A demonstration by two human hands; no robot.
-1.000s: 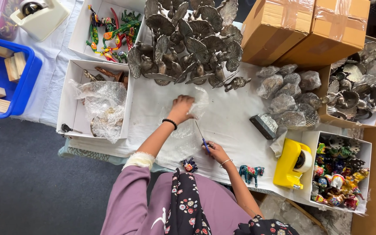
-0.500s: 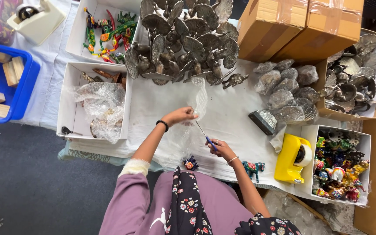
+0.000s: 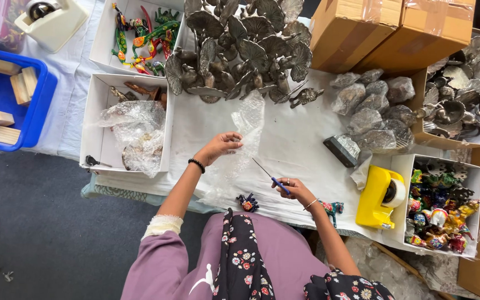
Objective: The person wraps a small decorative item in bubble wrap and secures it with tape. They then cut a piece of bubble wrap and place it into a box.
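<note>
The left hand (image 3: 221, 146) is pinching a sheet of clear bubble wrap (image 3: 244, 135), fingers clamped on its edge, and is holding it up over the white tablecloth (image 3: 301, 144); the sheet is hanging from near the metal pile down toward the table's near edge. The right hand (image 3: 294, 189) is gripping a pair of scissors (image 3: 270, 175) by the blue handle, fingers closed round it, blades pointing up-left toward the wrap, tips just beside the sheet; cannot tell if the blades are touching it.

A small painted elephant figurine (image 3: 247, 202) is sitting at the near table edge between the two arms, and another painted animal figurine (image 3: 333, 208) is standing just beside the right wrist. A yellow tape dispenser (image 3: 381, 198) is lying right of that hand. A heap of metal peacock figures (image 3: 240, 47) is filling the far middle. Bubble-wrapped bundles (image 3: 373, 108) are lying right of centre, near two cardboard boxes (image 3: 390, 28). A white box (image 3: 98, 128) on the left is holding loose plastic wrap (image 3: 134, 133). A blue bin (image 3: 37, 105) with wooden blocks (image 3: 6, 119) is sitting far left.
</note>
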